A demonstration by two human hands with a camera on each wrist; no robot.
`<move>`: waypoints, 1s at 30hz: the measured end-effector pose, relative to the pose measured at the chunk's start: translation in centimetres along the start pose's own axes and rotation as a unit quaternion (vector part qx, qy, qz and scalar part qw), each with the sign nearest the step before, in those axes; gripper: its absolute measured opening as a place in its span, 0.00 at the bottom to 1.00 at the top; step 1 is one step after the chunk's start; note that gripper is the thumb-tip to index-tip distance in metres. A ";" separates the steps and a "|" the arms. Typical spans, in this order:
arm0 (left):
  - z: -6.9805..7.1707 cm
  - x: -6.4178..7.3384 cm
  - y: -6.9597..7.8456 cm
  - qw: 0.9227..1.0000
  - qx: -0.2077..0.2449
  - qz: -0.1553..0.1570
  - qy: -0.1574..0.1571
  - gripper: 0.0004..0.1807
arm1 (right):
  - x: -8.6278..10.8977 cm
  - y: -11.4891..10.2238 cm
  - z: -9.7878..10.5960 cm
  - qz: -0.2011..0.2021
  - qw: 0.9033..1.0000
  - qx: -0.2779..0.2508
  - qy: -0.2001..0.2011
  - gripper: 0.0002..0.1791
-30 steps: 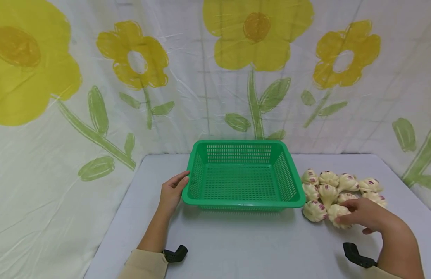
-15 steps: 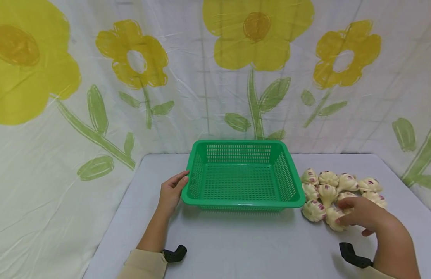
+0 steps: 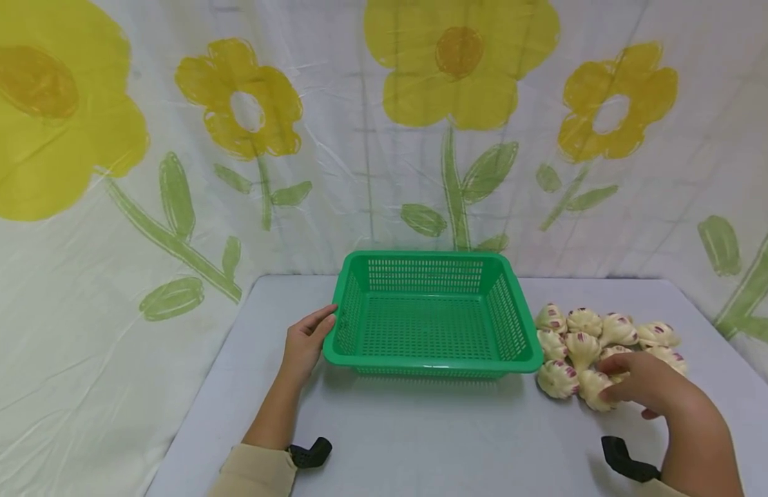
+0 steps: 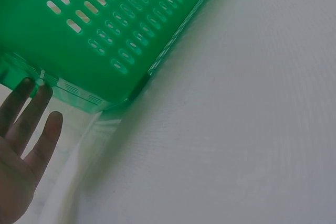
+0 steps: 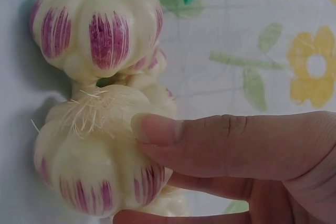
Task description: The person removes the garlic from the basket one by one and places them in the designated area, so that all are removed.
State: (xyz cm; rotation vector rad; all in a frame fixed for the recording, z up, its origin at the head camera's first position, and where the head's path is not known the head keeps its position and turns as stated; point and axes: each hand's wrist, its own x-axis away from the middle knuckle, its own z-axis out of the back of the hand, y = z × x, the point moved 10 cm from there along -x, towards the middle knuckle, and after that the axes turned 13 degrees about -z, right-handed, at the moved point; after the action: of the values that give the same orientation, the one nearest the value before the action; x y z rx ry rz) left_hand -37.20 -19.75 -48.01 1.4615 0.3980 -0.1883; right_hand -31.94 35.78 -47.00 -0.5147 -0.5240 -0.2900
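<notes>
On the table, a green plastic basket (image 3: 427,366) sits in front of me with nothing in it. My left hand (image 3: 306,347) touches the basket's left side; in the left wrist view its fingers (image 4: 32,116) reach nearly straight to the green wall. To the basket's right lie several garlic bulbs (image 3: 584,348), cream with purple streaks. My right hand (image 3: 648,383) pinches the nearest garlic bulb (image 5: 100,156) in the front row, its thumb pressed beside the rootlets and a finger at the lower side. Another bulb (image 5: 100,30) lies right beside it.
A pale cloth covers the table (image 3: 421,442). Behind it hangs a white curtain (image 3: 334,207) printed with yellow flowers. The bulbs are packed close together, and the leftmost ones lie against or very near the basket's right rim.
My right hand has shifted slightly left, and the garlic bulb at its fingers has moved a little left and turned. The left hand and basket stay put.
</notes>
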 end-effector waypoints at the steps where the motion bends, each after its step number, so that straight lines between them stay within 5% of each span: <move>1: 0.0 0.0 0.0 1.000 -0.002 0.001 -0.001 0.22 | 0.0 0.0 0.0 -0.002 1.000 -0.002 -0.002 0.41; 15: -0.5 -0.1 1.7 1.000 0.000 0.021 -0.019 0.21 | 1.0 0.0 0.8 0.042 0.999 0.016 0.026 0.37; 22: -0.1 -0.3 0.2 1.000 -0.007 -0.004 -0.010 0.21 | 1.7 -0.9 2.8 0.077 0.987 0.067 0.121 0.34; 30: 0.0 0.1 0.3 1.000 -0.001 0.011 -0.011 0.22 | 2.2 -3.1 4.0 0.076 0.980 0.022 0.185 0.38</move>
State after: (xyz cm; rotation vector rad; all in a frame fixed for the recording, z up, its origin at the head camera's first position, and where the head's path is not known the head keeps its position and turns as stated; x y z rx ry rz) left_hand -37.03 -19.70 -47.75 1.4594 0.3645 -0.1854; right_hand -32.87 35.05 -41.61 -0.4409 -0.1279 -0.2210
